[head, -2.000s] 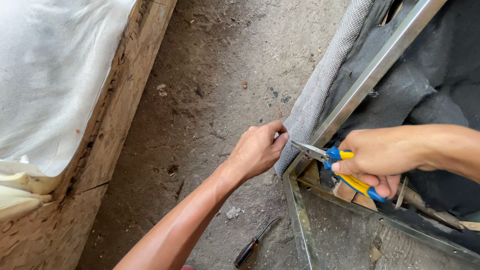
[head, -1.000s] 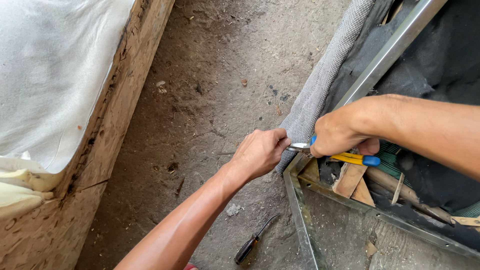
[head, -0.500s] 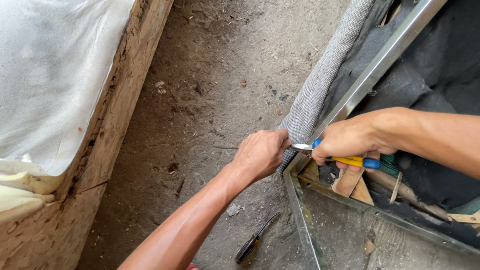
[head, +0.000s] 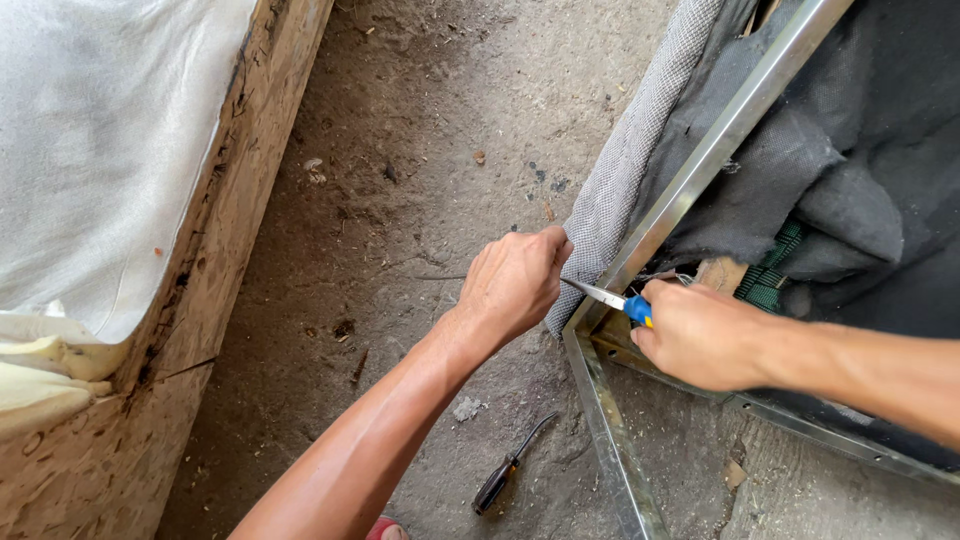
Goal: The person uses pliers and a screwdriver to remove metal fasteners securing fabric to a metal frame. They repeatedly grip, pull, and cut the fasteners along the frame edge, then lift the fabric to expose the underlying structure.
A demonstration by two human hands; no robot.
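Left hand [head: 515, 283] pinches grey mesh fabric [head: 628, 170] just left of the metal frame [head: 690, 195] corner. Right hand [head: 705, 335], closed around blue-handled pliers [head: 612, 297], sits inside that corner, tips touching the fabric. Screwdriver [head: 508, 468] lies on the floor below the corner.

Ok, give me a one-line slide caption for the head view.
Left hand pinches grey fabric at metal frame corner; right hand works pliers there.

There is only one view: the head camera looks steeply down, from close, on the corner of the metal frame [head: 640, 250], with dirt floor [head: 400, 180] left of it
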